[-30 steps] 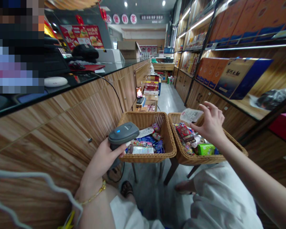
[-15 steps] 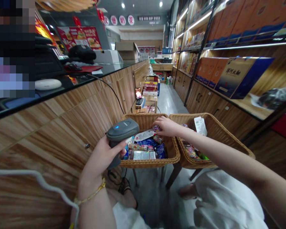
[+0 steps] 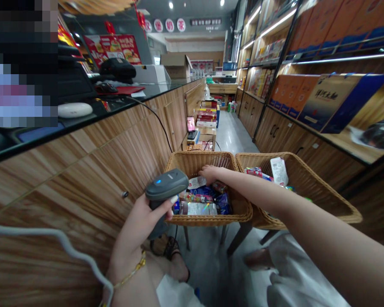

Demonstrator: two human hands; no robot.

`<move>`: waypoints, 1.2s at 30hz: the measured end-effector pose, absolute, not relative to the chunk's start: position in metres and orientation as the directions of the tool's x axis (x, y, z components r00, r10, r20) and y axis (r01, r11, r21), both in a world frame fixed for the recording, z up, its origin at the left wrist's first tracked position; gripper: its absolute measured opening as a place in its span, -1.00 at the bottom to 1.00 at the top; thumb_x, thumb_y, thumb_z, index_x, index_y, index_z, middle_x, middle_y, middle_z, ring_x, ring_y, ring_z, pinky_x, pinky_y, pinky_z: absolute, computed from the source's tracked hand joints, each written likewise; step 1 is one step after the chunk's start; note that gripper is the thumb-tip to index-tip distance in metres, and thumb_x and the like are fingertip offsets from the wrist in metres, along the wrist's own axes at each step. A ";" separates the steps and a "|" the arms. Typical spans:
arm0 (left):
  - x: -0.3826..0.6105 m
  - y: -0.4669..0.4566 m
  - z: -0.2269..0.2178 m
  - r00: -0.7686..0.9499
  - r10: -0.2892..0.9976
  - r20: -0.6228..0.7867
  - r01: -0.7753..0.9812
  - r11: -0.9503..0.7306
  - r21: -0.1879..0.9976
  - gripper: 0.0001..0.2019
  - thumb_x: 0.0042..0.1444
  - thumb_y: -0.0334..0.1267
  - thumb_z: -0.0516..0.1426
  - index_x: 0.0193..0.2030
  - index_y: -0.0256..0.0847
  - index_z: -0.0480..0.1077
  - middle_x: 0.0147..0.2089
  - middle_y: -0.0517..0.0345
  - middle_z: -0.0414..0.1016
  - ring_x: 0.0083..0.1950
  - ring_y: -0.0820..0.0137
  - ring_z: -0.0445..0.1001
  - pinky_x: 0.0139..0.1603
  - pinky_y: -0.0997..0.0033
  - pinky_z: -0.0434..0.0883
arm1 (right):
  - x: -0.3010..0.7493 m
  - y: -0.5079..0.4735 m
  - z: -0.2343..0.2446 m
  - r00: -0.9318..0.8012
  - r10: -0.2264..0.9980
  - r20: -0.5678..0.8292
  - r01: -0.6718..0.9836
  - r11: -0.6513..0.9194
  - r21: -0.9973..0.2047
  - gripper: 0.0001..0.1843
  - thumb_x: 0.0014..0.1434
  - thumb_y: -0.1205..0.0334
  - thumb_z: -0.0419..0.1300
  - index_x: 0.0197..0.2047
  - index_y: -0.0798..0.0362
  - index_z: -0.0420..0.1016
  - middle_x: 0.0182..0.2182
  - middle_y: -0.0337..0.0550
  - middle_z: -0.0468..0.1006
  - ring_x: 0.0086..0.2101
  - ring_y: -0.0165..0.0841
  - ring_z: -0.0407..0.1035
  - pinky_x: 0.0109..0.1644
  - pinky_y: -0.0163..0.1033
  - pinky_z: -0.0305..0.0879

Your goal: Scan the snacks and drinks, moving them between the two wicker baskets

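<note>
Left hand [image 3: 137, 232] grips one scanner [image 3: 166, 184]; right hand [image 3: 209, 173] enters one basket [image 3: 200, 158].

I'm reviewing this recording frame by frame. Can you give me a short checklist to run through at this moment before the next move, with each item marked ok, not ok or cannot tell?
1. Barcode scanner firmly held in left hand: ok.
2. Scanner's window visible: not ok, it faces away from the camera.
3. Right hand inside the wicker basket nearer the counter: ok.
4. Right hand gripping the white packet beneath it: cannot tell.
5. Both baskets upright and side by side: ok; the second wicker basket is on the aisle side.
6. Second basket's contents fully visible: not ok, the right forearm covers much of them.
</note>
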State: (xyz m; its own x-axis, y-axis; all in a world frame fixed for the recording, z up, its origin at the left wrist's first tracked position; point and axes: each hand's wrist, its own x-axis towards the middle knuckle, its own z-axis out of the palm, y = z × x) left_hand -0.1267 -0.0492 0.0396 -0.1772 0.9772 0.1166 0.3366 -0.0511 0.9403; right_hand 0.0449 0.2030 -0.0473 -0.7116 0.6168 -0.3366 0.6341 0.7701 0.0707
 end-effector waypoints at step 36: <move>-0.118 -0.040 0.031 -0.182 0.981 0.062 0.334 0.003 0.943 -0.68 -0.02 0.02 0.33 -0.33 -0.18 0.45 -0.56 0.25 0.49 -0.55 0.35 0.42 -0.49 0.41 0.43 | 0.121 0.136 -0.002 -0.704 0.596 0.385 0.645 0.764 -0.003 -0.22 0.05 0.21 0.43 0.32 0.17 0.35 0.17 0.14 0.47 0.16 0.04 0.26 0.33 0.09 0.16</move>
State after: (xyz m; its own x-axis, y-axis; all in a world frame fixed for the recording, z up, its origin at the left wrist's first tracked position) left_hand -0.1181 -0.0399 0.0313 -0.1823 0.9813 0.0616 0.3341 0.0029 0.9425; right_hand 0.1215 0.1361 -0.0023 -0.7044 0.5962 0.3851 0.6451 0.7641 -0.0029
